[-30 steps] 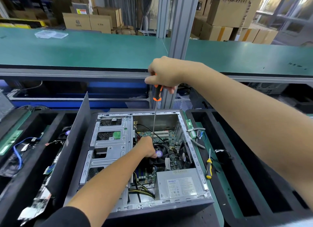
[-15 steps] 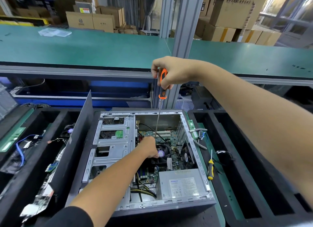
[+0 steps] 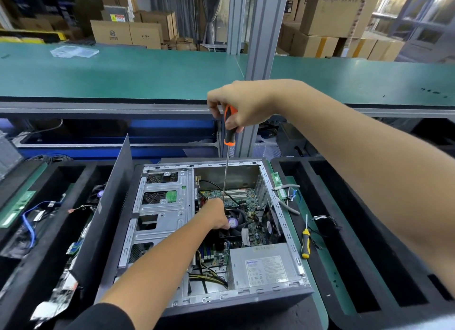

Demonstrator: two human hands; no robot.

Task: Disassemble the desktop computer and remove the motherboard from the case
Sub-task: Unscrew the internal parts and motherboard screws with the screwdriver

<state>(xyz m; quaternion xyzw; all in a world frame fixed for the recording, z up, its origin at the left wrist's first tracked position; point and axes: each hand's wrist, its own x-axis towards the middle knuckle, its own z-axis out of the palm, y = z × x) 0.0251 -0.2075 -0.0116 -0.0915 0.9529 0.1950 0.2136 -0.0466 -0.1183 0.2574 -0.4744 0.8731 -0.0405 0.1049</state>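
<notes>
The right hand (image 3: 242, 105) grips the orange-handled screwdriver (image 3: 228, 142) upright, its shaft reaching down to the motherboard (image 3: 248, 201) inside the open case (image 3: 283, 221). The left hand (image 3: 215, 215) curls around the shaft's lower end. A yellow screwdriver (image 3: 305, 243) lies just right of the case.

We are losing the screwdriver (image 3: 229, 130) tip behind our left hand (image 3: 214, 215), so what it meets on the motherboard (image 3: 248, 202) is hidden. That hand's fingers are also out of sight. Left of the case (image 3: 246, 302), loose parts (image 3: 59, 295) are blurring beyond recognition.
</notes>
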